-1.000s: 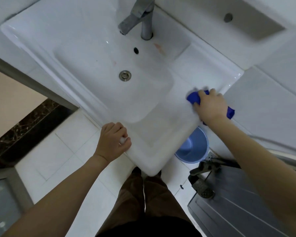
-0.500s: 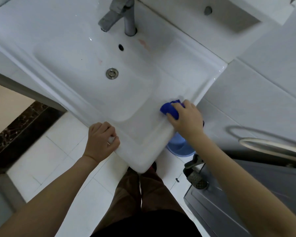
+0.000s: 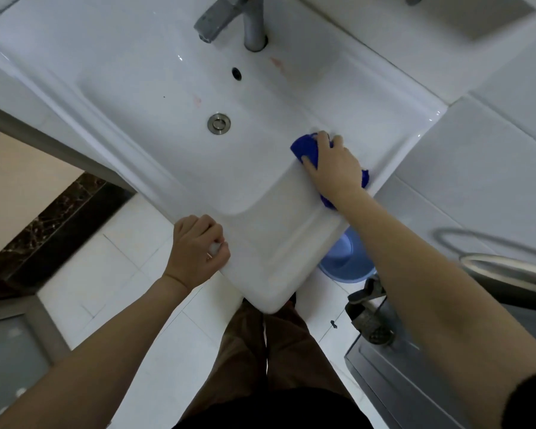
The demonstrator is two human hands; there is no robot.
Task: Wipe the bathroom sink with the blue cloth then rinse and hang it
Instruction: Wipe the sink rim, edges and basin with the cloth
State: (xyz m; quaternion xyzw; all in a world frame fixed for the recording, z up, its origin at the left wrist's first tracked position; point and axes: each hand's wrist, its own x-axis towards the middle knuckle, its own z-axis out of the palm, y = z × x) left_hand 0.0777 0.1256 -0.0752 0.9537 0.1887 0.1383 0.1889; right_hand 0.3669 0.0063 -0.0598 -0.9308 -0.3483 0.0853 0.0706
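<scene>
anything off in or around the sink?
Two reddish smears on the sink: one beside the tap base, one above the drain. Neither wiped yet; the blue cloth is at the basin's right edge.

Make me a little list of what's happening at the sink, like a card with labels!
Place: white bathroom sink
Right hand: pressing the blue cloth on the sink's right ledge
Left hand: curled on the sink's front edge
Tap: no water running
Marks: reddish smudges in the basin
Under the sink: blue bucket on the floor
</scene>
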